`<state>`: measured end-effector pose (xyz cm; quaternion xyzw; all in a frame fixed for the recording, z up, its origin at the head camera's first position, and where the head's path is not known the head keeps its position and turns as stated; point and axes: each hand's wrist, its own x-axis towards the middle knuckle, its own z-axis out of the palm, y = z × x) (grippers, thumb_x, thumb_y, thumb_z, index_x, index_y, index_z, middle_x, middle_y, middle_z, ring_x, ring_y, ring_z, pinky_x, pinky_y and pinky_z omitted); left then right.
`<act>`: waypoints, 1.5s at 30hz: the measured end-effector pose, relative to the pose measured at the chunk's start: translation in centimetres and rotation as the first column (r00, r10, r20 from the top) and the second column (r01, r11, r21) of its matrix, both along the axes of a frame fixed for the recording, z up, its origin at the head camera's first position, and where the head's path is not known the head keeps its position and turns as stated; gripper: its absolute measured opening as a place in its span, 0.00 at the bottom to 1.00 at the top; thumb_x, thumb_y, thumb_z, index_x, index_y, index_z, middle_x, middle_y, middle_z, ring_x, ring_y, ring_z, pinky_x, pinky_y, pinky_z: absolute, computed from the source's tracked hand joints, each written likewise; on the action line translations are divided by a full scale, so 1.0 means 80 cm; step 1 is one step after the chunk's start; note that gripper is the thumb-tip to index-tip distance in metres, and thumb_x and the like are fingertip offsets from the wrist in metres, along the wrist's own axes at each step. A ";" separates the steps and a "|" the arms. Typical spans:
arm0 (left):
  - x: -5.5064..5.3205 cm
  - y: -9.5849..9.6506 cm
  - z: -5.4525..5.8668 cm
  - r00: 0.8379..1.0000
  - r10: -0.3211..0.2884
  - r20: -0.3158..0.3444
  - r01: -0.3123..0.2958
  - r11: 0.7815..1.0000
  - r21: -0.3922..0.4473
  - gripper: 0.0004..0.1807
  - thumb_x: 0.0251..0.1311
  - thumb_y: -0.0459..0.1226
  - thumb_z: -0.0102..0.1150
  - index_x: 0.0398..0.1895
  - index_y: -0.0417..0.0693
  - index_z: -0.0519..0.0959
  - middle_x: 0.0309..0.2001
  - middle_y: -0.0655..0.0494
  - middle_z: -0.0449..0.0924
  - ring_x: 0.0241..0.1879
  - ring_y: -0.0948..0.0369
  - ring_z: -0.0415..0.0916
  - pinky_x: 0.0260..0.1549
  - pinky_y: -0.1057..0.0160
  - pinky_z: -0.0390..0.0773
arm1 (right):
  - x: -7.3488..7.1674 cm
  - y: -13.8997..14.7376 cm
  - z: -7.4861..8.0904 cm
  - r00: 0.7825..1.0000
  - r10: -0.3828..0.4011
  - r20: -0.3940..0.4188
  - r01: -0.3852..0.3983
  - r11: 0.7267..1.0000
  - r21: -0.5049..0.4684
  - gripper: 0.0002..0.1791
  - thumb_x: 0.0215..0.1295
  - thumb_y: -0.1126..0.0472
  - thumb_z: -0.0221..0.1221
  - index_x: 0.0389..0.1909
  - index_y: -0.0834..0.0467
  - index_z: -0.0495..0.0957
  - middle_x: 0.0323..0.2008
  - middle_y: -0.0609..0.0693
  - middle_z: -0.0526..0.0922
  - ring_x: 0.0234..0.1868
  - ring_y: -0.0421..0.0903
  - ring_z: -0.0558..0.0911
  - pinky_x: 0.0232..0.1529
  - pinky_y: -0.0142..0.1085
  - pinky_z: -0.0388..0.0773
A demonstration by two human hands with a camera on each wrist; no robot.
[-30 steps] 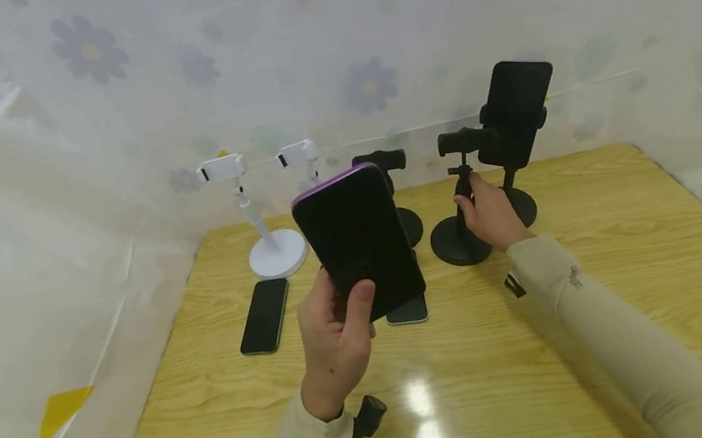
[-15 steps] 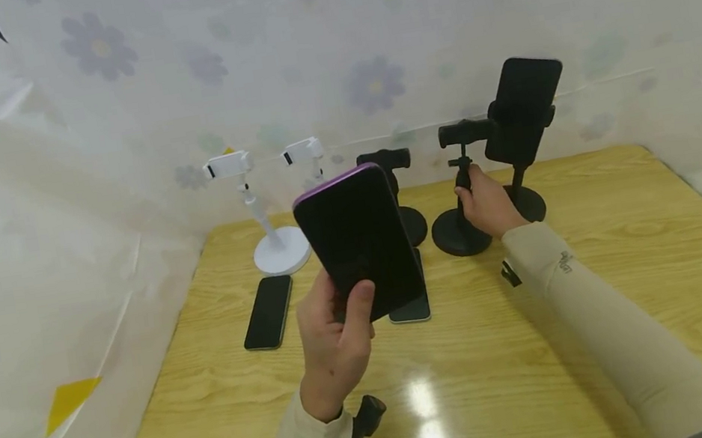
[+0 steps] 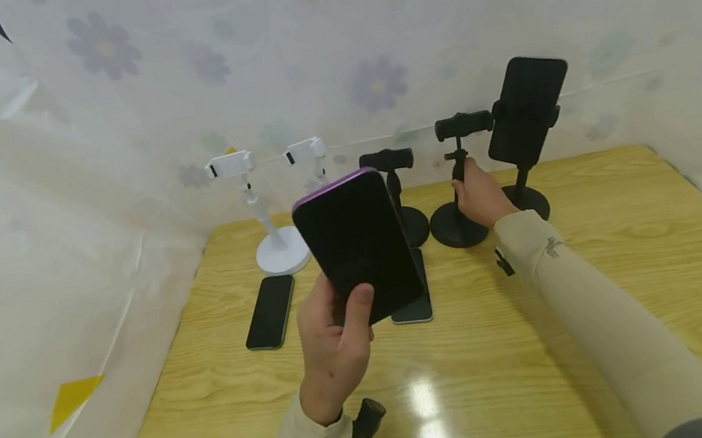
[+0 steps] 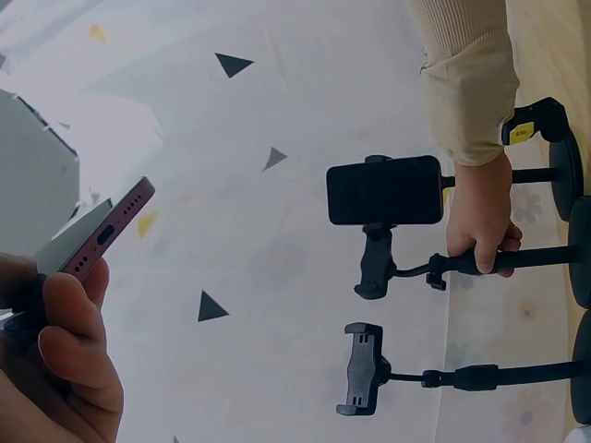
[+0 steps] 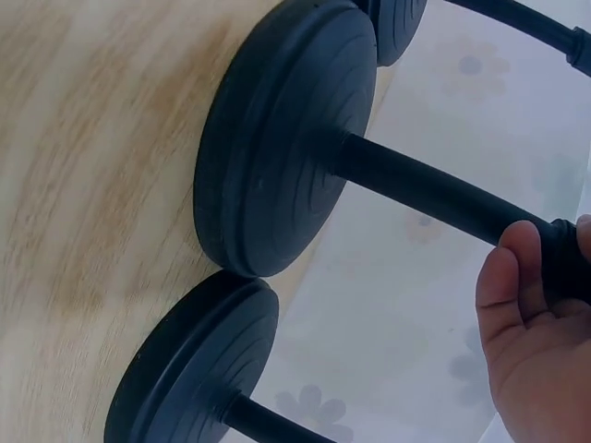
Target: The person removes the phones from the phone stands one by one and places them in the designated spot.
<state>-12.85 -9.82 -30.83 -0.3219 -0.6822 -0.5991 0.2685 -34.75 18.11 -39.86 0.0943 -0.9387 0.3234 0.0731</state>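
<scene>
My left hand (image 3: 336,350) holds a smartphone (image 3: 358,248) with a purple edge by its lower end, thumb across the dark screen, above the table. In the left wrist view the phone's pinkish edge (image 4: 115,226) faces the camera. My right hand (image 3: 482,193) grips the stem of a black phone stand (image 3: 458,224), whose clamp (image 3: 463,125) holds no phone. In the right wrist view my fingers (image 5: 522,277) curl round the stem (image 5: 425,189) above the round base (image 5: 286,138). Just right of it, another black stand (image 3: 528,201) carries an upright phone (image 3: 528,109).
Left of the gripped stand is a third black stand (image 3: 416,226), partly behind the raised phone. Two white stands (image 3: 282,250) are at the back left. One phone (image 3: 271,312) lies on the wooden table (image 3: 219,428); another phone (image 3: 413,308) lies partly hidden. A floral sheet (image 3: 299,52) hangs behind.
My right hand and the black stand it grips have moved slightly back, away from me. The head view has shifted a little. My left hand keeps hold of the purple-edged smartphone.
</scene>
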 end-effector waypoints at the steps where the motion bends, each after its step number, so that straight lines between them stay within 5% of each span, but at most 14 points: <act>1: 0.000 0.000 0.000 1.000 0.001 0.002 -0.001 1.000 0.002 0.05 0.69 0.27 0.52 0.41 0.30 0.72 0.19 0.45 0.73 0.10 0.64 0.67 0.10 0.73 0.70 | 0.000 0.000 0.000 1.000 -0.003 -0.005 0.003 1.000 -0.003 0.26 0.79 0.60 0.39 0.65 0.78 0.52 0.50 0.76 0.73 0.49 0.71 0.79 0.48 0.60 0.76; 19: 0.002 0.002 -0.005 1.000 0.010 0.024 -0.009 1.000 -0.013 0.06 0.69 0.28 0.53 0.44 0.31 0.73 0.21 0.45 0.73 0.10 0.65 0.67 0.11 0.72 0.70 | -0.004 -0.011 -0.001 1.000 -0.014 0.013 0.015 1.000 -0.027 0.28 0.79 0.59 0.40 0.67 0.77 0.49 0.50 0.77 0.75 0.47 0.71 0.80 0.45 0.59 0.77; 31: -0.003 0.007 -0.004 1.000 0.004 0.021 -0.003 1.000 -0.022 0.08 0.70 0.31 0.53 0.44 0.31 0.74 0.21 0.45 0.74 0.11 0.63 0.68 0.12 0.72 0.72 | 0.006 0.003 0.004 0.998 -0.002 0.070 0.002 1.000 -0.007 0.35 0.79 0.59 0.40 0.73 0.77 0.38 0.56 0.79 0.73 0.51 0.71 0.80 0.48 0.59 0.78; 37: -0.003 0.006 -0.001 1.000 0.002 0.009 -0.002 1.000 -0.029 0.08 0.71 0.31 0.53 0.44 0.31 0.73 0.22 0.45 0.74 0.11 0.64 0.68 0.11 0.72 0.71 | 0.026 0.005 0.013 0.996 -0.005 0.087 0.005 1.000 0.006 0.38 0.76 0.57 0.45 0.74 0.75 0.40 0.65 0.79 0.63 0.61 0.72 0.72 0.61 0.62 0.71; 41: -0.004 0.007 -0.001 1.000 -0.009 0.008 0.010 1.000 -0.027 0.07 0.70 0.30 0.52 0.45 0.31 0.73 0.22 0.44 0.75 0.11 0.65 0.68 0.11 0.73 0.71 | 0.053 0.004 0.026 0.984 -0.085 0.156 0.080 0.996 0.037 0.38 0.75 0.54 0.45 0.75 0.72 0.43 0.71 0.77 0.53 0.59 0.73 0.71 0.58 0.64 0.71; 45: -0.004 0.007 -0.002 1.000 -0.018 0.002 0.018 0.999 -0.026 0.07 0.70 0.30 0.52 0.43 0.31 0.73 0.21 0.45 0.74 0.11 0.65 0.68 0.11 0.73 0.71 | 0.090 0.004 0.039 0.991 -0.133 0.028 0.132 0.991 0.026 0.26 0.74 0.53 0.48 0.63 0.68 0.69 0.57 0.70 0.75 0.43 0.64 0.80 0.44 0.55 0.78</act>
